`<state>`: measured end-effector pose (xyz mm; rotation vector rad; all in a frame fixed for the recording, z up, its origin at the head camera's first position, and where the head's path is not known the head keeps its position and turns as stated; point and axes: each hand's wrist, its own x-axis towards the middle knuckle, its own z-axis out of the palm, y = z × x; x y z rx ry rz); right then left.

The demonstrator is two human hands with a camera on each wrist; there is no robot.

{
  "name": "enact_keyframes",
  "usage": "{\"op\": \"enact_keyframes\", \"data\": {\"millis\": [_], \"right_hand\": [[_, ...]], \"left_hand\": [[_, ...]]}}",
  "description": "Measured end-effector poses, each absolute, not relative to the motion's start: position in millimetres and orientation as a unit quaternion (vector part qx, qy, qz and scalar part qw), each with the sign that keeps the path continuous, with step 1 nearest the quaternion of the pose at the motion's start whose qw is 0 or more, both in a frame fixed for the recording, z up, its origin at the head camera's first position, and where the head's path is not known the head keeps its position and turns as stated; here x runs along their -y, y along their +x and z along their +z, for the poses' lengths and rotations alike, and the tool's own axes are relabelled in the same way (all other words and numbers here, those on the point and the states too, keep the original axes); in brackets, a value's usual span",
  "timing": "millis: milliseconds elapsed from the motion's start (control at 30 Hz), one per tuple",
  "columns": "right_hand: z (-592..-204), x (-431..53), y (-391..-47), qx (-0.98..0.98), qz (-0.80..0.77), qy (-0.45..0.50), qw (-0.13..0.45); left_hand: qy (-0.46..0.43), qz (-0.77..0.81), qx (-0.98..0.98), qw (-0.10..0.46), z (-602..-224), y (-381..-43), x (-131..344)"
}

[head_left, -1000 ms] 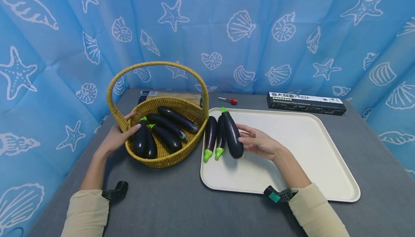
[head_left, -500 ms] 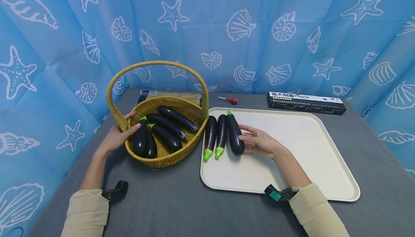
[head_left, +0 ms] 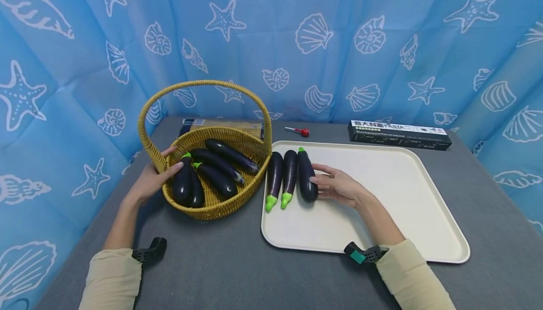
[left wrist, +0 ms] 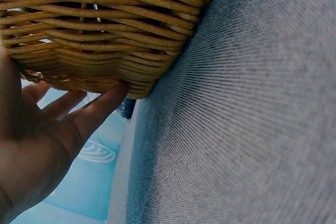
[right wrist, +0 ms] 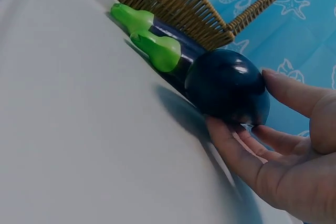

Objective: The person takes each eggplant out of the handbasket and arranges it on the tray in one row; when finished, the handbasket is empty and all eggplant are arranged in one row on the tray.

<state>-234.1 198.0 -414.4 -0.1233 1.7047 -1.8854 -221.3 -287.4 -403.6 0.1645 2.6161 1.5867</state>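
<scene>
My right hand (head_left: 339,186) pinches a dark purple eggplant (head_left: 306,178) between thumb and fingers, its green stem end pointing to the back. It lies at the left of the white tray (head_left: 382,225), beside two slimmer eggplants (head_left: 275,174) whose green ends face the front. In the right wrist view, the held eggplant's rounded end (right wrist: 226,85) is close over the tray. My left hand (head_left: 150,180) grips the left side of the yellow wicker basket (head_left: 212,213), thumb over the rim and fingers along the outer wall (left wrist: 105,51). Several eggplants (head_left: 218,180) lie inside the basket.
Behind the tray lie a red lollipop (head_left: 303,132) and a black pasta box (head_left: 399,135). A flat package (head_left: 225,125) lies behind the basket, whose tall handle (head_left: 203,83) arches up. A blue shell-patterned curtain (head_left: 271,41) surrounds the grey tabletop (head_left: 220,267).
My right hand has lowered its eggplant and shifted it slightly right, so it now lies beside the two slimmer ones instead of overlapping one. The left hand keeps its hold on the basket.
</scene>
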Motion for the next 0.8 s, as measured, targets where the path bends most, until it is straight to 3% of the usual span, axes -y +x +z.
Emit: {"op": "enact_keyframes", "data": {"millis": [300,800], "right_hand": [[-413,-190,-232,-0.688,-0.663,-0.056,0.290],[-402,-164,-232,-0.808,-0.543,0.033,0.226]], "left_hand": [[0.055,0.517,-0.854,0.039,-403,-221,286],[0.056,0.519,-0.852,0.034,-405,-221,287]]}}
